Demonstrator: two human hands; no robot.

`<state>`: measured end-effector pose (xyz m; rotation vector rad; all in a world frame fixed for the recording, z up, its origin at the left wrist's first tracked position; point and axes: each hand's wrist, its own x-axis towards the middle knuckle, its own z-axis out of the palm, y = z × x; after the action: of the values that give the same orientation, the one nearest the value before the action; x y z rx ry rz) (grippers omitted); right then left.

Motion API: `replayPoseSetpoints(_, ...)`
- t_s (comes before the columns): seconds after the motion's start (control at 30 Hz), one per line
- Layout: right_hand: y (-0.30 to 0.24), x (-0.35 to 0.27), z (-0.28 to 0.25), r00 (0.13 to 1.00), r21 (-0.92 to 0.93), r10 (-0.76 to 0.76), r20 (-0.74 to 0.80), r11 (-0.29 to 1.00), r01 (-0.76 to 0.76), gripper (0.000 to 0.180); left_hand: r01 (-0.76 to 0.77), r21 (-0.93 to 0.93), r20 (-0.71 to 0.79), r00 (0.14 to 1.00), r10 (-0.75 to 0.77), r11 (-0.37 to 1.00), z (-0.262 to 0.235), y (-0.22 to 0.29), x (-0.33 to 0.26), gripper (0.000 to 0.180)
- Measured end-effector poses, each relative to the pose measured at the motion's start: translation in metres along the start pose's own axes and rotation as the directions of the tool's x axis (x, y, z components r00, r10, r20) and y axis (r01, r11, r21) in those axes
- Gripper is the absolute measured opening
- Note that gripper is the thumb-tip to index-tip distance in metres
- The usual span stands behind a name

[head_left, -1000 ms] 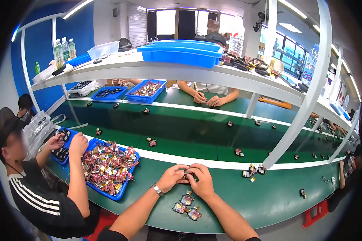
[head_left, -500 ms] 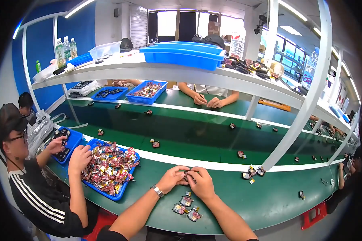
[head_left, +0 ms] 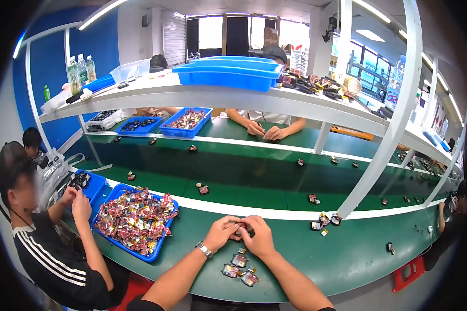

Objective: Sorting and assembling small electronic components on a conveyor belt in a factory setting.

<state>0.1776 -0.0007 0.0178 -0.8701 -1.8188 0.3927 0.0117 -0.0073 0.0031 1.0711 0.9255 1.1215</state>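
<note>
Open green bench (head_left: 358, 259) right of the hands; blue tray (head_left: 155, 251) and co-worker (head_left: 52, 249) crowding the left.

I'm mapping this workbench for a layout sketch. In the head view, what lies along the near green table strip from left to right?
Blue plastic tray of small colourful wrapped parts → the person's left hand → right hand, both closed on a small part → little cluster of small parts at the white post's foot → single small dark part.

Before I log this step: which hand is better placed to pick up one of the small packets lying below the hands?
Probably the right hand: the small packets lie just below its wrist, while the left hand sits slightly farther off. Both hands pinch a small part.
</note>
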Motion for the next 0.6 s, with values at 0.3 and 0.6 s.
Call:
replayPoseSetpoints(0.3, 0.009, -0.004, 0.004, 0.936, 0.200, 0.342, 0.079, 0.915, -0.351, 0.016, -0.072, 0.195, -0.029, 0.996, 0.079, 0.978, 0.002, -0.009, 0.002, 0.022)
replayPoseSetpoints(0.6, 0.090, 0.084, 0.010, 0.825, 0.120, 0.556, -0.104, 0.830, -0.544, 0.018, -0.244, 0.269, -0.344, 0.879, 0.330, 0.932, -0.015, -0.001, 0.010, 0.020)
